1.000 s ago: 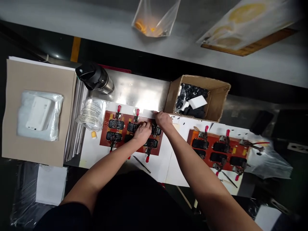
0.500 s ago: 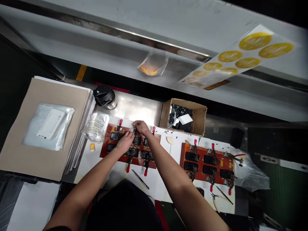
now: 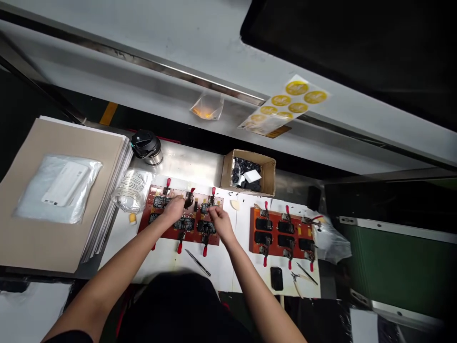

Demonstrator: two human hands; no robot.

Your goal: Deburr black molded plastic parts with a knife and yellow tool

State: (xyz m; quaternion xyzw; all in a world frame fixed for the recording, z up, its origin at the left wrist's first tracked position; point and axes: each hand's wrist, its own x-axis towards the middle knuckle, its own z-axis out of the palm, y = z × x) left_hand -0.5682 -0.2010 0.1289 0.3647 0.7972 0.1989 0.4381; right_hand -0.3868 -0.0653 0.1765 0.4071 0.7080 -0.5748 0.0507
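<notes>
L hand (image 3: 173,209), fingers together, just beside black part (image 3: 159,202) on red board (image 3: 163,237), R hand (image 3: 219,220), fingers bunched, near red clamp (image 3: 213,190), can't tell if pinching

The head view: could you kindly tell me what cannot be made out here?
Head view:
- Centre of the red fixture board: hidden by the left hand and right hand.
- Whether the hands hold anything: too small to tell.
- The black pieces in the cardboard box: too small to identify.

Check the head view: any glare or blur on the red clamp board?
Head view: soft glare on the brushed steel worktop, none on the red clamp board, though its fine detail looks soft. Head view: wide-angle tilt slants the long steel rail.
</notes>
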